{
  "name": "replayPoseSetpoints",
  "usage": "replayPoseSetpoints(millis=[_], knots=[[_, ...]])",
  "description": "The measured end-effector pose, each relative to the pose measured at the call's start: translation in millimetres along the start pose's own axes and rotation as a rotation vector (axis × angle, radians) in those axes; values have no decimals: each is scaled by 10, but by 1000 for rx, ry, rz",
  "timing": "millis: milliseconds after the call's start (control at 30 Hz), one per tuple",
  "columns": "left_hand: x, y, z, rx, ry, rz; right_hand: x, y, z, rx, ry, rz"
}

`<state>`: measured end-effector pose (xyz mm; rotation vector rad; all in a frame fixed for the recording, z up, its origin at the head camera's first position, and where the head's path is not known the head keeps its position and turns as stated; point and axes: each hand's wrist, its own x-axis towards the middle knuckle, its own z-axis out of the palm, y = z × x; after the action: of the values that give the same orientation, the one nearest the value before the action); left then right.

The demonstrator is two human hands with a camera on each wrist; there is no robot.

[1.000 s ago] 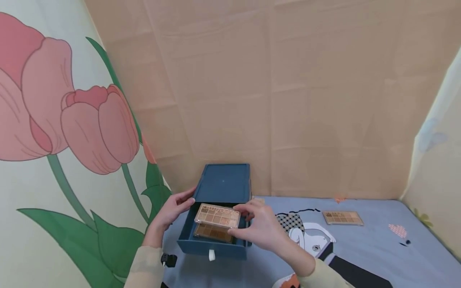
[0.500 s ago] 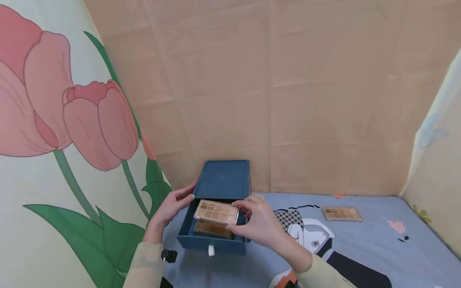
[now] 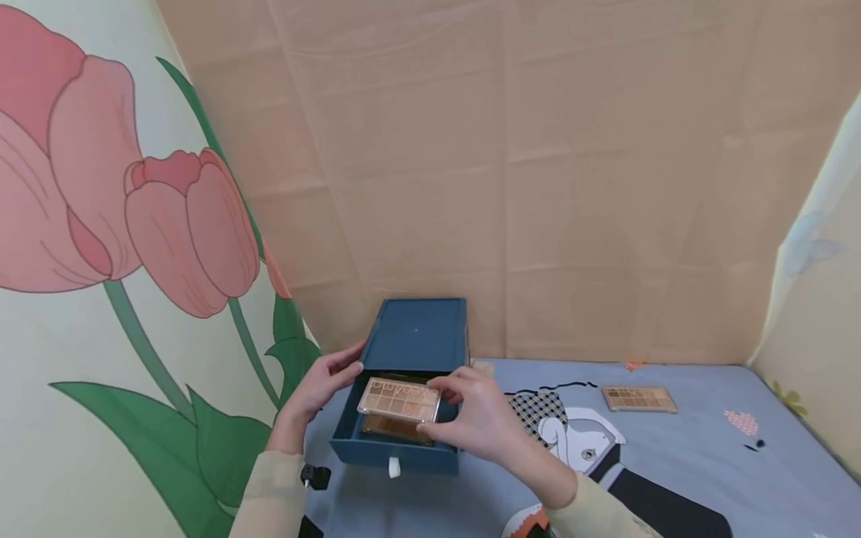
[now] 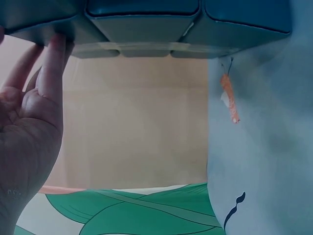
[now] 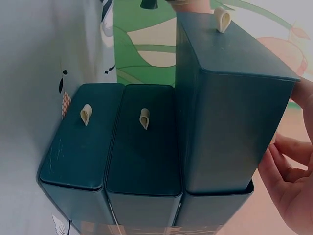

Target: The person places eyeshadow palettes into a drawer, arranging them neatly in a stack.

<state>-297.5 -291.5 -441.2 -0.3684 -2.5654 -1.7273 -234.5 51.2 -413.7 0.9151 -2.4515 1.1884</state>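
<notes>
Palette (image 3: 399, 400), a flat rectangle with a clear lid over rows of beige and brown pans, sits in the narrow pinch of the right hand (image 3: 479, 416), with the thumb by its near right corner and the fingers at its far right corner. It is above the top drawer (image 3: 430, 459), which stands pulled out from a blue drawer unit (image 3: 417, 336). Under it, toward the drawer's front edge, lies a second palette (image 3: 397, 428), partly hidden; whether the two touch cannot be told. A cream pull tab (image 3: 394, 468) hangs at the middle of the drawer's front.

Along the unit's left side rests the left hand (image 3: 326, 382), fingers extended against the wall and thumb at the front left corner of the top. The right wrist view shows two lower drawers (image 5: 80, 152) pushed in.

The unit stands at the far left of the table (image 3: 673, 456), just in front of a brown sheet (image 3: 538, 187). Near the table's far edge, toward its far right corner, lies a third palette (image 3: 639, 398). The blue cover bears a pink checked heart (image 3: 742, 423) close to the right edge. A small black device (image 3: 316, 477) shows beside the pale left sleeve (image 3: 269, 489). Large pink tulips (image 3: 195, 232) decorate the left wall.
</notes>
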Motion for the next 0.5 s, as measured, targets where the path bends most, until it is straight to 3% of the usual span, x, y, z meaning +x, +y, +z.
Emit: replayPoseSetpoints(millis=[500], knots=[[-14,14,-9,-12,-13,3,31,-25,49,-237,-50,-80]])
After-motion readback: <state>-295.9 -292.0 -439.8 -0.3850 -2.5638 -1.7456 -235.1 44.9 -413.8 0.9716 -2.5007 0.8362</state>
